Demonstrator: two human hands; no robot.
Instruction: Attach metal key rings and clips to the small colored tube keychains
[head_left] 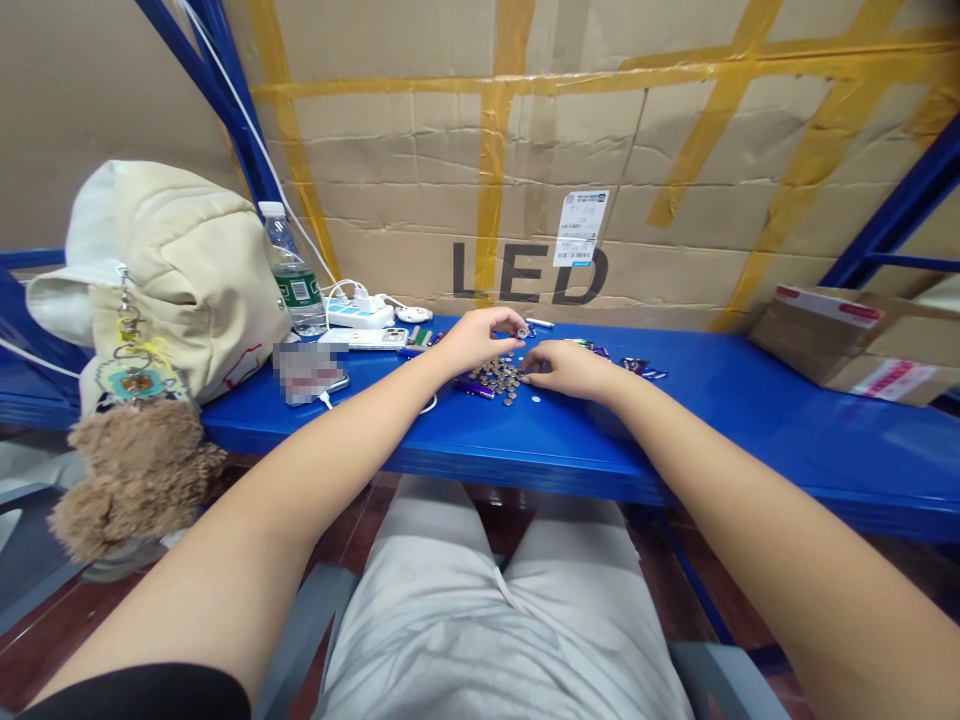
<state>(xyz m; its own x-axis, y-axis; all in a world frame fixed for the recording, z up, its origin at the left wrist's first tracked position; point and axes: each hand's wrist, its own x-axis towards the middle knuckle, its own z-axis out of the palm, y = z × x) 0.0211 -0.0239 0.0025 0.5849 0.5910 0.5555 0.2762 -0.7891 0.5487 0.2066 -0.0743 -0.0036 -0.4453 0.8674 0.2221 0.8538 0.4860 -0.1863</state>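
A pile of small round coins [496, 376] lies on the blue table [600, 435] in front of me. My left hand [480, 342] is over the far side of the pile, its thumb and fingers curled round a small silvery coin [523, 333]. At the pile's right edge, my right hand [568, 368] reaches down with thumb and fingertips drawn together; whether anything is between them is too small to tell. A purple wrapped packet [475, 389] sits against the near left of the coins. One pale disc [535, 399] lies apart, below my right hand.
Several dark wrapped packets [643, 369] lie right of my hands. To the left are a white phone [367, 339], a charging phone [341, 384], a power strip [360, 312], a water bottle [298, 280] and a cream bag [195, 270]. A cardboard box [847, 340] stands far right.
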